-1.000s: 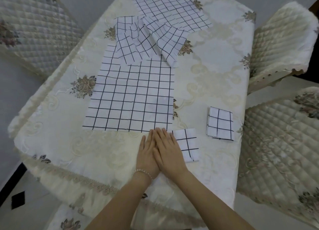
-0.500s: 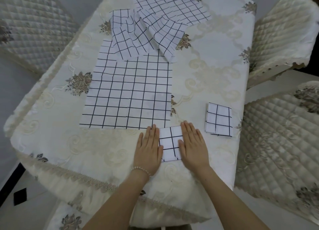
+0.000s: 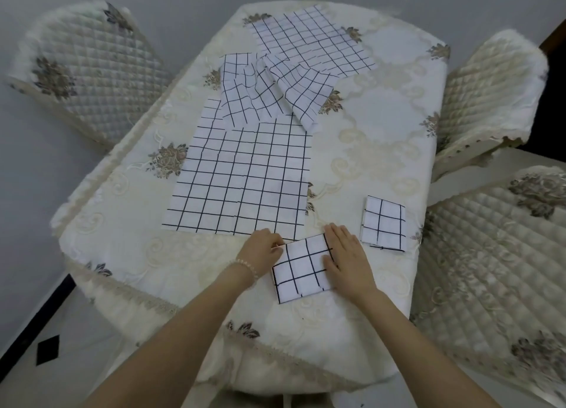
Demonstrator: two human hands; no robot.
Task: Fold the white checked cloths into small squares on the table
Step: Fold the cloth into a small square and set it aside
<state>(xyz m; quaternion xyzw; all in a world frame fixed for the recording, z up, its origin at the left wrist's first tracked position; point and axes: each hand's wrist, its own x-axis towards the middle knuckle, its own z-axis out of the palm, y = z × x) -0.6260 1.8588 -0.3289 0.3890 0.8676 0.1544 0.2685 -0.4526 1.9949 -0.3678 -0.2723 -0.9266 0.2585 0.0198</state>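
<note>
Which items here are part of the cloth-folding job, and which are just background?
Job:
- folded cloth between the hands, left hand gripping its corner, right hand flat on it
- finished square
- flat open cloth
- crumpled cloth
- far cloth

Background:
- table cover
- quilted chairs

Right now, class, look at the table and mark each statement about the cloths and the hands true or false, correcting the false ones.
1. Both hands touch the folded cloth nearest the person. True.
2. A finished folded square lies left of the hands. False: it lies to their right.
3. The large flat cloth is fully folded. False: it lies spread open.
4. The right hand rests flat on the cloth. True.
5. The left hand wears a beaded bracelet. True.
</note>
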